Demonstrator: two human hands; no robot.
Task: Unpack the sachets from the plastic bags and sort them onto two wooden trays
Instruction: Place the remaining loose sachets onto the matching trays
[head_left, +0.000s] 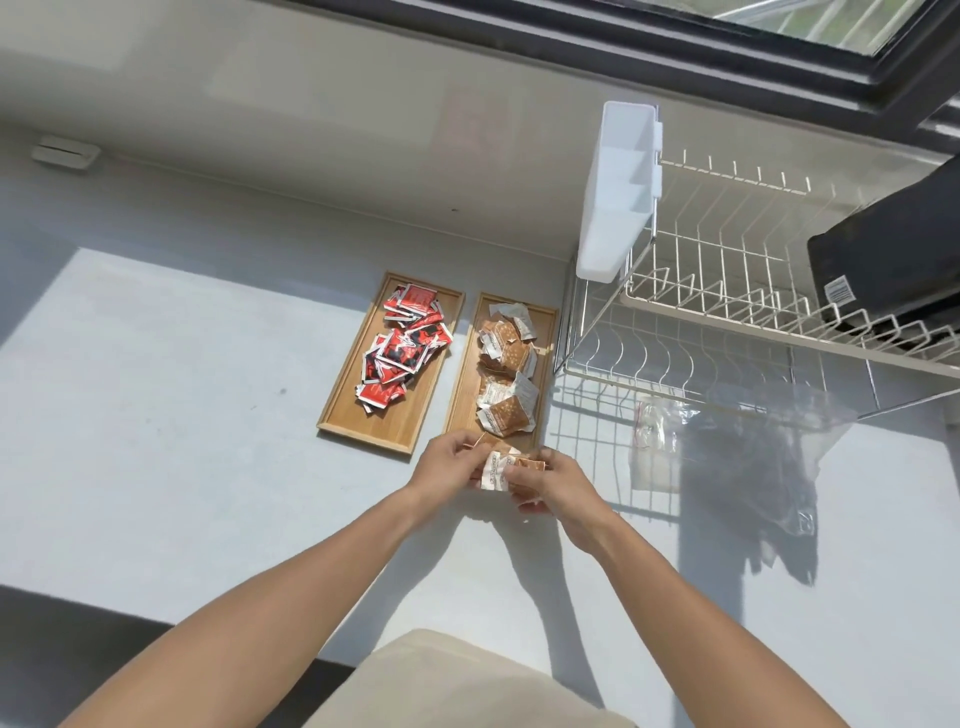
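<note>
Head view. Two wooden trays lie side by side on the white counter (156, 415), long sides nearly touching. The left tray (431, 374) carries a loose heap of red sachets (402, 353); the right tray (545, 332) carries brown-and-white sachets (506, 374) in overlapping clumps along its length. The separation by colour suggests that each tray receives one kind only.

Both hands meet just over the near end of the right tray. The left hand (447, 467) and the right hand (556, 488) together grasp a small bundle of brown-and-white sachets (498, 467), fingers curled round its opposite sides; the pinch from both sides probably keeps the slippery packets together until they can be set down on the matching tray. Whether the bundle touches the tray's near rim cannot be told, since the hands cover that corner.

To the right, a clear plastic bag (654, 447) lies flat on the counter, partly under the lower shelf of a white wire dish rack (727, 312); it looks empty, though glare makes this uncertain. A second, crumpled clear bag (795, 452) lies beside it in the rack's shadow. A white plastic caddy (618, 192) hangs on the rack's left end, and a dark object (893, 249) rests on its upper shelf. The rack's frame stands close beside the right tray, limiting room on that side.
</note>
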